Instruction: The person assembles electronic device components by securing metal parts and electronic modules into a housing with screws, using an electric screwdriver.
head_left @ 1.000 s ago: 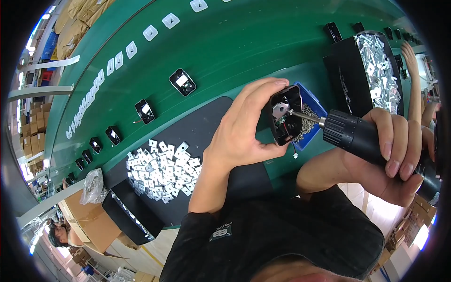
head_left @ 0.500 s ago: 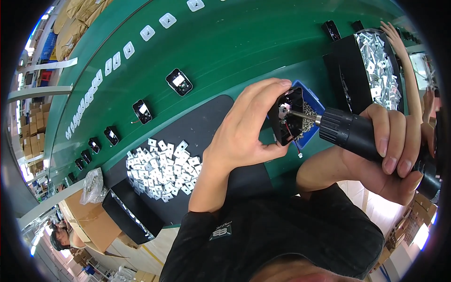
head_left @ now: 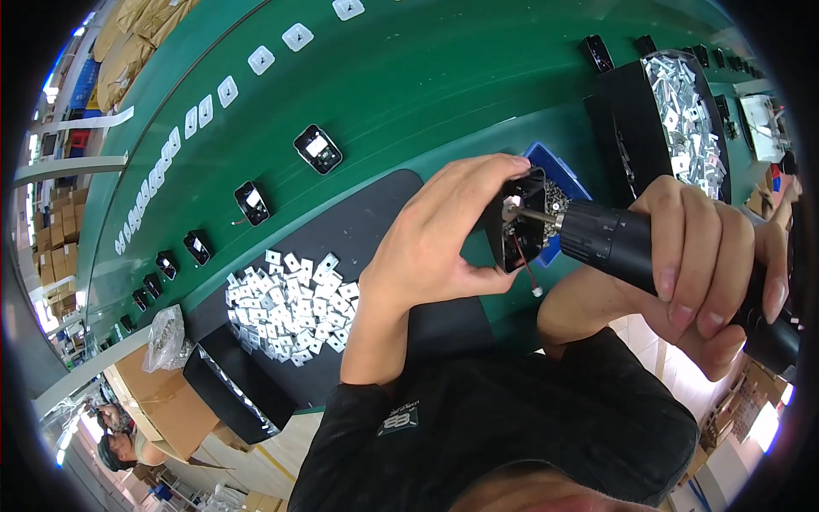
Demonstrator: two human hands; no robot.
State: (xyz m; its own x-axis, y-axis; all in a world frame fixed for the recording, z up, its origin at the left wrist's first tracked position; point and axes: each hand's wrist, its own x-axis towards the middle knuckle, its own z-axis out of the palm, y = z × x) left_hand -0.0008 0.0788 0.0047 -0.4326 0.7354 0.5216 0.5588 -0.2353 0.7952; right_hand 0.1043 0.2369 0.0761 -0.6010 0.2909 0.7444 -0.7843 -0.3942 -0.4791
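Grip of the left hand point(head_left: 448, 230): thumb and fingers pinch an open black housing point(head_left: 503, 243), which overlaps the blue screw tray point(head_left: 560, 162) in this view. Grip of the right hand point(head_left: 695, 264): fingers wrapped around a black power screwdriver point(head_left: 610, 239), its bit point(head_left: 540, 217) reaching inside the housing to a silver metal plate point(head_left: 512, 207). Whether the tip is seated in a screw cannot be told. Risk: bit may slip and score the interior if the housing tilts, since only the one grip appears to steady it. Risk: red wire point(head_left: 523, 253), its white connector point(head_left: 537, 291) hanging loose over the edge, could snag or be tugged. Risk: a dropped screw would be hard to tell among the loose metal plates point(head_left: 294, 307) heaped on the counter's dark mat point(head_left: 375, 205).
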